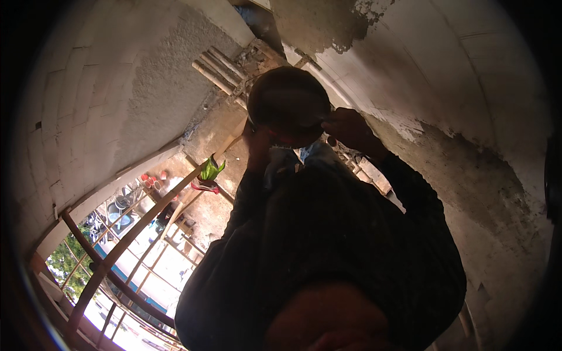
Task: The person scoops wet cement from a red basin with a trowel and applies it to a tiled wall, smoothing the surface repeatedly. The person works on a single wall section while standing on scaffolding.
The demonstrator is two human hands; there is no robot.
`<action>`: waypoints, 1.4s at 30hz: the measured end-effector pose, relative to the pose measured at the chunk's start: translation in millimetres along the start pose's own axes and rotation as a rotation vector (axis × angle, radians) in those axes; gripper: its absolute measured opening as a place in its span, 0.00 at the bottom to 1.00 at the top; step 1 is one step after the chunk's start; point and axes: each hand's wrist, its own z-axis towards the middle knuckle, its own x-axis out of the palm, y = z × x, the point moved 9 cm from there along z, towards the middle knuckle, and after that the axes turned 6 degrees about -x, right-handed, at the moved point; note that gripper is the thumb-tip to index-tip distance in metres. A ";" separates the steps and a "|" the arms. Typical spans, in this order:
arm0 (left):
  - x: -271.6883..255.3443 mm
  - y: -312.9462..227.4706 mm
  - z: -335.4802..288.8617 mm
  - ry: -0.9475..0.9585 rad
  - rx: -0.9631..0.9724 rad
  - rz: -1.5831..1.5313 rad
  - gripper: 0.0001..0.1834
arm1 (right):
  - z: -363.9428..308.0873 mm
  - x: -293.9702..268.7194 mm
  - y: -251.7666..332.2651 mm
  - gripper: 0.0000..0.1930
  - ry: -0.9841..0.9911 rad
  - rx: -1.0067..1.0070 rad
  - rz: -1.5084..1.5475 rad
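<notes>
Both my hands are raised in front of me at a dark, round, smooth thing (289, 105), shaped like a bowl or a helmet; the shade hides its exact kind. My left hand (259, 145) grips its lower left edge, and the fingers are mostly in shadow. On the other side my right hand (350, 130) is closed on the right edge, with fingertips pressed to the rim. The sleeves of my dark top cover both forearms. Whatever the round thing may contain cannot be made out.
Rough, partly plastered block walls (170, 70) rise on both sides. Wooden poles (219, 70) lie ahead. At the left, wooden scaffold bars (126, 243) cross a bright opening, near a green leafy thing (211, 169). Buckets (120, 216) stand far below.
</notes>
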 end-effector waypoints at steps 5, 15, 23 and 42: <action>-62.9 16.6 1.0 -0.183 -0.085 -0.015 0.26 | 19.7 -25.4 45.0 0.18 -0.070 -0.064 0.334; -160.7 24.3 -19.5 -0.414 -0.069 0.034 0.24 | -26.9 -58.7 -75.6 0.16 0.014 0.103 0.646; -135.8 4.7 -7.8 -0.353 -0.026 0.054 0.30 | -141.7 -245.7 -31.8 0.16 -0.666 0.512 1.032; 26.7 -7.4 0.1 -0.129 -0.053 0.243 0.29 | -30.0 -118.0 -74.3 0.19 -0.330 0.357 -0.055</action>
